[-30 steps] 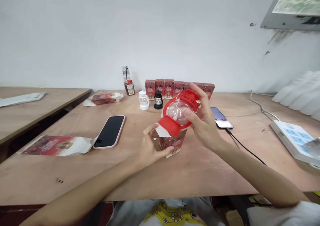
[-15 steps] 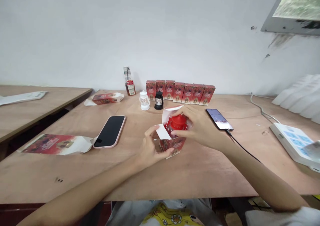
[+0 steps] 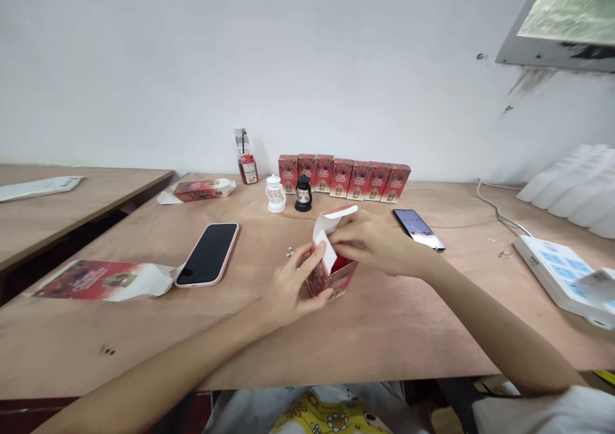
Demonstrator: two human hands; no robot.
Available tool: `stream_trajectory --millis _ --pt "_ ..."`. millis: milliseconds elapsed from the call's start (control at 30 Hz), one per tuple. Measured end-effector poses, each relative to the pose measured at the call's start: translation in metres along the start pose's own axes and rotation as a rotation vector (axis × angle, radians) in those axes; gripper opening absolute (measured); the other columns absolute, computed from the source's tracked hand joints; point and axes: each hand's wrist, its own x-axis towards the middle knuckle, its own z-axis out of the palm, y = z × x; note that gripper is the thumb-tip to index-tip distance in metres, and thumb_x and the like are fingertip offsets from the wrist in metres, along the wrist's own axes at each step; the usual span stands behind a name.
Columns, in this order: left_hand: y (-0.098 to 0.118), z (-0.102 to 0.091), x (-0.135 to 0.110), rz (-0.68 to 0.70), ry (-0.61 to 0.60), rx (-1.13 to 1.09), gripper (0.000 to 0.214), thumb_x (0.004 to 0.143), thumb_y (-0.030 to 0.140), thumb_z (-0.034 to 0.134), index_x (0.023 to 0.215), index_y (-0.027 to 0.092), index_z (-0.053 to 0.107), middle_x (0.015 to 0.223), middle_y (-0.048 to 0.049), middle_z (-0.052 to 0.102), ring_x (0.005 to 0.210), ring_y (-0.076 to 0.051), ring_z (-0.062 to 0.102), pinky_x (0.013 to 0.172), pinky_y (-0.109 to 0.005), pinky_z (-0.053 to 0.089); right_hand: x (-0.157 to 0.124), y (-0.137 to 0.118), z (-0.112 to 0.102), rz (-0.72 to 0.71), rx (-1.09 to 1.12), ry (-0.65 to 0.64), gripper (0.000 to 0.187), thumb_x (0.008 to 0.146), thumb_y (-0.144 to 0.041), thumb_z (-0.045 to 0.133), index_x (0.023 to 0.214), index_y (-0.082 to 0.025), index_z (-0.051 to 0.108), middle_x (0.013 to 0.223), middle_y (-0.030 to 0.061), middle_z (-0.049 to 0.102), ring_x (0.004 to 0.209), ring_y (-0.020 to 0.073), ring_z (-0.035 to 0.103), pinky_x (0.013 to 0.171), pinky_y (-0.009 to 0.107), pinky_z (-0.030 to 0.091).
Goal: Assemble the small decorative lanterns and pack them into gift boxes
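My left hand (image 3: 298, 283) is closed round the left side of a small red printed carton (image 3: 339, 283), its fingers against a white side flap (image 3: 325, 252). The carton stands on the table, its lid (image 3: 335, 213) raised. Down inside it, part of a red miniature lantern (image 3: 341, 264) shows. My right hand (image 3: 368, 242) is at the carton's mouth with its fingers bunched together; the flap partly hides the fingertips, so what they grip cannot be seen. Several small round silver pieces (image 3: 289, 251) lie left of the carton.
Behind stand a white lantern (image 3: 275, 195), a black lantern (image 3: 303, 195), a row of red cartons (image 3: 341, 179) and a bottle (image 3: 248, 166). Phones lie left (image 3: 207, 254) and right (image 3: 419, 229). Flattened cartons (image 3: 103, 280) and a power strip (image 3: 560, 277) flank the work.
The red lantern has sunk deeper into the carton. My right hand has come off its top and its fingers have drawn together at the opening. My left fingers have moved up onto the side flap.
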Motion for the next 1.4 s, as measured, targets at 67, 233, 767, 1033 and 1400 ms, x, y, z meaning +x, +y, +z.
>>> stream_trajectory --millis 67,233,767,1033,1400 --pt "0.001 -0.002 0.001 -0.016 -0.016 0.01 0.074 0.078 0.029 0.062 0.142 0.031 0.025 0.125 -0.0111 0.047 0.111 -0.025 0.057 0.086 -0.039 0.054 -0.006 0.01 0.001 0.04 0.128 0.115 0.026 0.091 -0.018 0.044 0.1 -0.025 0.067 0.093 0.0024 0.07 0.086 0.0165 0.062 0.073 0.03 0.049" --pt "0.0 -0.004 0.002 -0.033 -0.027 -0.038 0.065 0.074 0.027 0.064 0.133 0.029 0.037 0.121 -0.0102 0.048 0.109 -0.025 0.056 0.088 -0.04 0.052 -0.018 0.038 0.02 0.112 0.5 0.416 0.038 0.085 -0.029 0.058 0.122 -0.03 0.051 0.133 0.0063 0.052 0.121 0.0196 0.051 0.097 0.039 0.046" --pt "-0.003 -0.005 0.006 -0.1 -0.121 -0.132 0.059 0.078 0.031 0.063 0.129 0.026 0.033 0.123 -0.0114 0.045 0.113 -0.028 0.052 0.09 -0.047 0.051 -0.016 0.015 0.038 -0.053 0.708 0.188 0.032 0.091 -0.044 0.048 0.111 -0.026 0.065 0.12 0.006 0.065 0.118 0.0196 0.056 0.103 0.041 0.043" --pt "-0.012 0.012 -0.003 -0.116 -0.003 -0.369 0.072 0.079 0.026 0.064 0.132 0.026 0.015 0.131 -0.0156 0.038 0.116 -0.027 0.052 0.086 -0.044 0.054 -0.011 0.017 0.044 -0.024 0.613 0.295 0.025 0.094 -0.031 0.048 0.109 -0.03 0.068 0.114 0.0017 0.069 0.115 0.0167 0.059 0.101 0.039 0.045" --pt "-0.013 0.008 -0.005 -0.109 -0.032 -0.307 0.071 0.08 0.029 0.063 0.134 0.026 0.017 0.129 -0.0135 0.04 0.117 -0.028 0.051 0.092 -0.046 0.051 -0.035 0.015 0.048 -0.088 0.203 0.152 0.037 0.088 -0.042 0.054 0.122 -0.031 0.058 0.148 0.0044 0.036 0.135 0.0243 0.037 0.108 0.045 0.038"
